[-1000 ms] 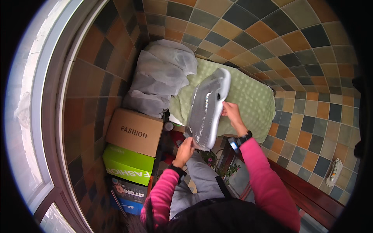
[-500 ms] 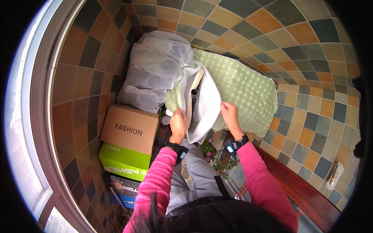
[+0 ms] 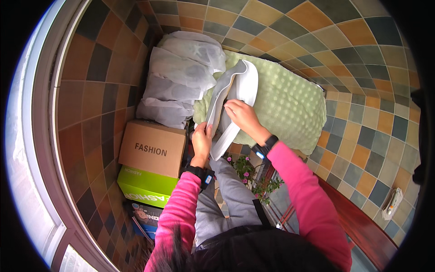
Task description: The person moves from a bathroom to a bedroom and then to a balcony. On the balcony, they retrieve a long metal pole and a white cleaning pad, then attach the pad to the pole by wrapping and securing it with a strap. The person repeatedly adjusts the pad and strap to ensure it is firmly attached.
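The white-lined pouch (image 3: 250,84) gapes at the near left edge of the green dimpled blanket (image 3: 290,99), right of the translucent white bags (image 3: 176,68). The left hand (image 3: 201,138) pinches its left rim; the right hand (image 3: 242,118) dips into the mouth, fingers bunched, and whether that grip holds anything I cannot tell. The near end reaches past the blanket, so if the left pinch slips, the pouch could sag and drop toward the grey trousers (image 3: 231,192) or pink-flowered plant (image 3: 240,167). The floppy right wall could also fold over the right wrist.
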Demonstrator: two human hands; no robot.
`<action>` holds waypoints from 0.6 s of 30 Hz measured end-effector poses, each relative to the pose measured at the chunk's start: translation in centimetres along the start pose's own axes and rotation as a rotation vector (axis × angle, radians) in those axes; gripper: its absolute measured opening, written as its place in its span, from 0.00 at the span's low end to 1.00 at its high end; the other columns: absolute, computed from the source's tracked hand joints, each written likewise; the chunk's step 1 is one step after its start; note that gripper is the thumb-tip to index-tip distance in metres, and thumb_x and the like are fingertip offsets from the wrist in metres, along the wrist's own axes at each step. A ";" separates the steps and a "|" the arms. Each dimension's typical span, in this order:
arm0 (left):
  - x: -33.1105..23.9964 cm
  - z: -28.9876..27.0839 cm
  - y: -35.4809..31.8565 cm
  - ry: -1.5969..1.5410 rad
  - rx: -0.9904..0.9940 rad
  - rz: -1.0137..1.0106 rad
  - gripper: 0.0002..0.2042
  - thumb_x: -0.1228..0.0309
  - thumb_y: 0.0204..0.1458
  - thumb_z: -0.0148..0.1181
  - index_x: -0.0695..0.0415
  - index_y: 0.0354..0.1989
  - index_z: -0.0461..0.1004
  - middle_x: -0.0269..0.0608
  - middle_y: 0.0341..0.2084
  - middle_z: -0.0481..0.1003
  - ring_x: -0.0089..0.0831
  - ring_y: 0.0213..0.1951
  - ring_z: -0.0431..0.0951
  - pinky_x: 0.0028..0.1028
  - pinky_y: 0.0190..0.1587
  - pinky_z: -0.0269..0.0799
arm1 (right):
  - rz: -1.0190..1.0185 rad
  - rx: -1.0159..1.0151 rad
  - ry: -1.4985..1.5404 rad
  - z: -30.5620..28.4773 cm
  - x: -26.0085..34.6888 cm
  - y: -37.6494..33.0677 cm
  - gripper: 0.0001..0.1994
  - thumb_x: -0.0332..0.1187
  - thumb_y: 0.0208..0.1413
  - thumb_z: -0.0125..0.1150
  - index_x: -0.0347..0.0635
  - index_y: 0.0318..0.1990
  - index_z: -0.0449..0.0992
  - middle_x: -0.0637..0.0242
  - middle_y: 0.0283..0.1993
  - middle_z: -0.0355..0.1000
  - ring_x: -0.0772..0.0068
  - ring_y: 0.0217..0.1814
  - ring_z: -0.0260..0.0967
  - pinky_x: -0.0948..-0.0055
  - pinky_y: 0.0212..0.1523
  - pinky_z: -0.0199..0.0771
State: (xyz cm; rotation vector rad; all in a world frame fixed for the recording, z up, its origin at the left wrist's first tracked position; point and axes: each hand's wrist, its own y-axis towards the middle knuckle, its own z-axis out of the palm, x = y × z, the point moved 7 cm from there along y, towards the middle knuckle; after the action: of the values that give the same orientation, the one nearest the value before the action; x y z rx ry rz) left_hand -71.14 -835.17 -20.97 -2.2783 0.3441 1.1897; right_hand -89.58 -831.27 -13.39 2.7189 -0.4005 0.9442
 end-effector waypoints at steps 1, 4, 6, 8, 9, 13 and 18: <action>-0.2 0.1 0.0 0.012 0.021 0.002 0.11 0.68 0.58 0.59 0.64 0.42 0.77 0.55 0.33 0.78 0.51 0.35 0.79 0.43 0.39 0.73 | -0.054 0.137 -0.276 2.1 -1.0 0.6 0.04 0.29 0.54 0.60 0.42 0.36 0.78 0.63 0.36 0.76 0.56 0.39 0.75 0.59 0.37 0.75; -0.5 -0.4 -0.5 0.041 0.049 -0.079 0.11 0.68 0.57 0.60 0.63 0.43 0.77 0.53 0.33 0.78 0.49 0.35 0.79 0.42 0.39 0.74 | 0.117 0.491 -0.757 7.7 -6.8 0.1 0.07 0.30 0.51 0.57 0.47 0.37 0.79 0.65 0.35 0.76 0.57 0.43 0.74 0.51 0.37 0.70; -0.4 -0.7 -1.3 0.114 0.110 -0.114 0.21 0.69 0.54 0.61 0.58 0.56 0.69 0.52 0.37 0.78 0.50 0.36 0.80 0.43 0.40 0.75 | 0.190 0.673 -0.874 9.3 -10.2 -0.7 0.09 0.32 0.54 0.54 0.48 0.40 0.79 0.65 0.36 0.77 0.59 0.44 0.74 0.53 0.37 0.70; -0.1 -1.4 -2.4 0.190 0.083 -0.146 0.27 0.70 0.52 0.61 0.55 0.62 0.64 0.52 0.39 0.77 0.52 0.37 0.79 0.45 0.41 0.76 | 0.140 0.669 -0.795 9.1 -11.3 -0.8 0.10 0.31 0.53 0.56 0.47 0.43 0.78 0.60 0.37 0.75 0.55 0.43 0.74 0.53 0.37 0.72; 0.0 -1.7 -3.0 0.266 0.078 -0.112 0.32 0.71 0.49 0.60 0.50 0.66 0.58 0.52 0.42 0.75 0.54 0.38 0.79 0.48 0.40 0.76 | 0.107 0.585 -0.632 8.5 -10.8 -0.5 0.11 0.31 0.53 0.57 0.47 0.43 0.79 0.58 0.37 0.75 0.53 0.43 0.74 0.53 0.38 0.73; 2.7 -2.3 -4.5 0.316 0.016 -0.178 0.27 0.73 0.49 0.57 0.51 0.61 0.63 0.52 0.43 0.75 0.57 0.38 0.79 0.49 0.39 0.76 | 0.071 0.427 -0.237 4.1 -8.2 1.8 0.13 0.32 0.50 0.61 0.47 0.45 0.79 0.54 0.38 0.71 0.47 0.41 0.73 0.53 0.44 0.74; 4.0 -3.7 -3.8 0.214 -0.108 -0.124 0.28 0.76 0.50 0.57 0.52 0.62 0.63 0.56 0.43 0.74 0.58 0.40 0.78 0.50 0.41 0.74 | 0.011 0.519 0.022 -2.1 -5.1 4.1 0.12 0.32 0.47 0.66 0.43 0.42 0.81 0.55 0.36 0.74 0.51 0.39 0.74 0.59 0.42 0.74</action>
State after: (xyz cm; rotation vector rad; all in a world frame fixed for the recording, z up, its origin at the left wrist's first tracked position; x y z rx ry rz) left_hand -64.53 -834.06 -21.20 -2.4888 0.2184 0.9252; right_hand -95.98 -833.50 -14.48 3.1586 -0.1826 1.2231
